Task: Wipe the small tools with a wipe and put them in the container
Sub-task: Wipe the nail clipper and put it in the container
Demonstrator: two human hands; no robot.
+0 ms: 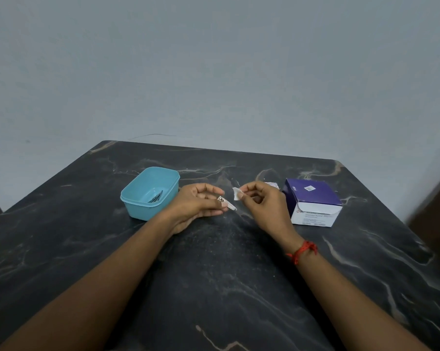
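dark marble-patterned table (213,274), pale wall behind.

left hand (201,202): fingers curled, thumb and fingertips pinching a small tool (226,201). the tool sticks out to the right of the fingertips, tilted down toward the table. it looks partly metal with a pale end; too small to tell what kind. the hand sits low over the table, just right of the container.

right hand (262,201): fingers curled, thumb and forefinger pinching a small white wipe (236,193) by one edge. the wipe hangs off the fingertips toward the left hand. wipe and tool are close together but apart, with a narrow gap between them, the wipe a little higher.

blue container (148,198): open-topped plastic tub, upright on the table left of the left hand, its right wall just beside that wrist. a few thin dark tools (155,198) lie inside on its floor, leaning toward the near right corner.

purple and white box (313,203): on the table right of the right hand, near it, front flap torn open.

a scrap of torn wrapper (272,184) lies behind the right hand, between it and the box, mostly hidden.

red thread band (302,250) on the right wrist.
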